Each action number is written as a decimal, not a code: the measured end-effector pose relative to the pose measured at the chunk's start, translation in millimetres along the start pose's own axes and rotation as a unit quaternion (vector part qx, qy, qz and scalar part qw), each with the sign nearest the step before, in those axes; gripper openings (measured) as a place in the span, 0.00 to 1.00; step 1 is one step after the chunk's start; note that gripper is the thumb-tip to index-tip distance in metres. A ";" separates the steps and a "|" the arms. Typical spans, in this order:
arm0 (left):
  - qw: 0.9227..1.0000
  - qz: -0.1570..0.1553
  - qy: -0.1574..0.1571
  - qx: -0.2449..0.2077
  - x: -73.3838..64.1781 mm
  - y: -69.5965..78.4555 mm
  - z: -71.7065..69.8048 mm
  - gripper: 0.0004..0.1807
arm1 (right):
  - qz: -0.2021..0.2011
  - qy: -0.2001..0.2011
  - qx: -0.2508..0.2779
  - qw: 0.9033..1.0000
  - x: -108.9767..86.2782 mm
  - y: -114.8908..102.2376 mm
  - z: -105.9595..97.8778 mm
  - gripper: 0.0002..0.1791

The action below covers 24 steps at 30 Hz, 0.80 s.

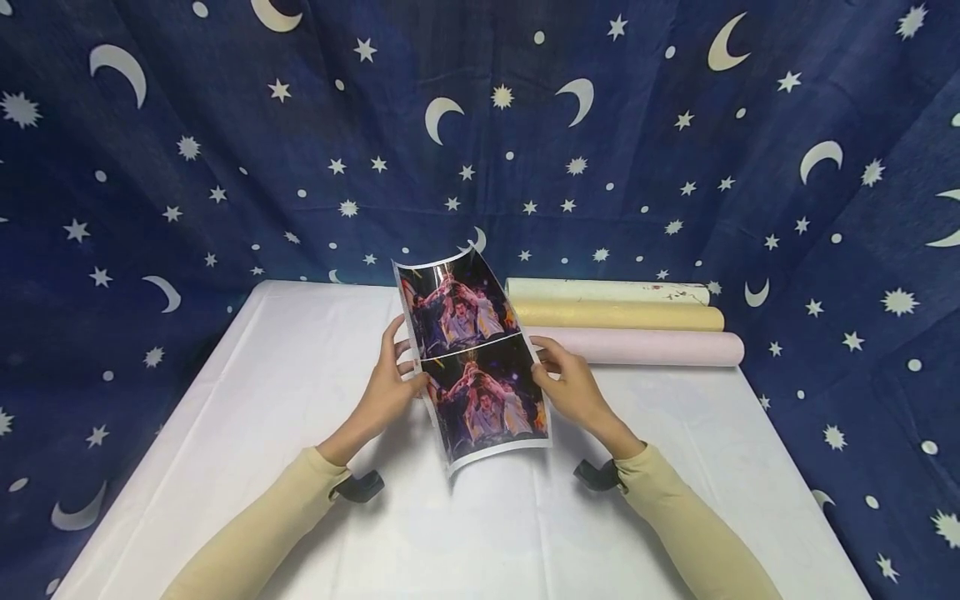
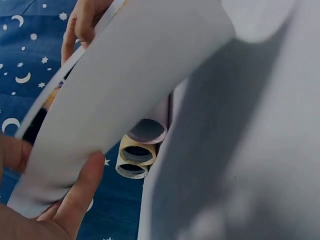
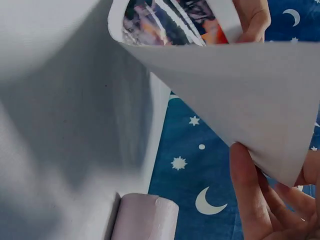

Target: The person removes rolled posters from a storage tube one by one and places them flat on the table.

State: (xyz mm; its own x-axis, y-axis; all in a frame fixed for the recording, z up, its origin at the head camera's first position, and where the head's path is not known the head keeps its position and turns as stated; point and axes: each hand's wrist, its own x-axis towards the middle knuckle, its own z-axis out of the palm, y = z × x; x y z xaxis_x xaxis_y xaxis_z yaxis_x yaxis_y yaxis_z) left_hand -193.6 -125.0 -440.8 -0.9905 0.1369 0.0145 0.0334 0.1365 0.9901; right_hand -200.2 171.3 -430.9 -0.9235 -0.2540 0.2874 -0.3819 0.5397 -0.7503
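A glossy photo print (image 1: 480, 392) with two like pictures, one above the other, and a white border is held up over the table, tilted and curving. My left hand (image 1: 390, 375) pinches its left edge, thumb on the front. On the opposite edge my right hand (image 1: 572, 383) pinches it the same way. Both wrist views show the plain white back of the print (image 2: 125, 65), with fingers of the left hand (image 2: 75, 200) behind it. In the right wrist view, fingers of the right hand (image 3: 270, 200) press against the sheet's back.
Three rolls lie side by side at the table's back right: a pink roll (image 1: 660, 347), a gold roll (image 1: 622, 315) and a white patterned roll (image 1: 607, 291). A white cloth covers the table (image 1: 262, 467). Behind hangs a dark blue curtain (image 1: 420, 100) with moons and stars.
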 end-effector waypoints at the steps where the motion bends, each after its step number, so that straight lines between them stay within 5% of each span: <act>1: 1.000 0.007 -0.003 -0.005 -0.5 0.1 -0.9 0.55 | -0.001 0.003 0.000 1.000 -0.8 0.5 -0.4 0.27; 8: 0.999 0.035 -0.033 -0.023 -0.9 1.2 -5.9 0.52 | -0.011 -0.020 -0.006 1.000 -2.7 2.2 -3.9 0.40; 18: 0.997 -0.003 -0.066 -0.035 3.1 -4.4 -13.8 0.46 | -0.012 -0.041 -0.011 0.999 1.0 9.0 -4.9 0.26; 24: 0.994 -0.014 -0.087 -0.059 3.2 -3.3 -20.2 0.46 | 0.024 -0.103 0.078 0.991 2.8 15.2 -11.1 0.36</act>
State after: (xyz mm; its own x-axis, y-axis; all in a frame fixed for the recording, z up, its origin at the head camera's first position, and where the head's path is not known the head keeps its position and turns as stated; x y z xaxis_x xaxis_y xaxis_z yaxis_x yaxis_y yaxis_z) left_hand -199.6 -144.8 -441.2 -0.9524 0.3036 -0.0275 -0.0198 0.0283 0.9994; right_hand -209.0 187.8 -434.9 -0.9074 -0.3982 0.1341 -0.3130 0.4278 -0.8480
